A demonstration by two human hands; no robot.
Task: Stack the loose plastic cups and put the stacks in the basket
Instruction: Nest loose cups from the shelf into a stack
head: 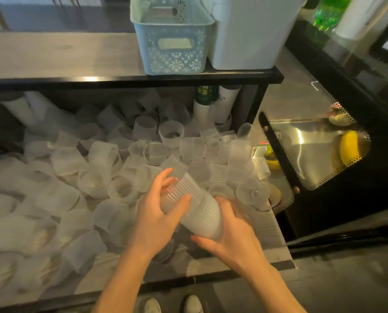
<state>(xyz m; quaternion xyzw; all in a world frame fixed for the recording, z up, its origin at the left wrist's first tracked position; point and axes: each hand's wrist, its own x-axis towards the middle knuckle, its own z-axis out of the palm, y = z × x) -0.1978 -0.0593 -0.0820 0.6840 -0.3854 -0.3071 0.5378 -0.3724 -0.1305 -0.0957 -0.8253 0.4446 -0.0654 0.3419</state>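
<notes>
A stack of translucent ribbed plastic cups (196, 205) lies tilted between my two hands, above the counter. My left hand (158, 208) wraps its upper end from the left. My right hand (231, 233) cups its lower end from below. Many loose plastic cups (98, 168) lie scattered across the counter, some upright, some on their sides. The pale blue basket (172, 39) with cut-out pattern stands on the shelf above, at the back; what lies inside it is hard to see.
A white bin (249, 35) stands right of the basket on the black-edged shelf (120, 81). Tall paper cup stacks (213, 105) lean under the shelf. A glass display case (312, 150) with yellow fruit is on the right. My shoes show below the counter edge.
</notes>
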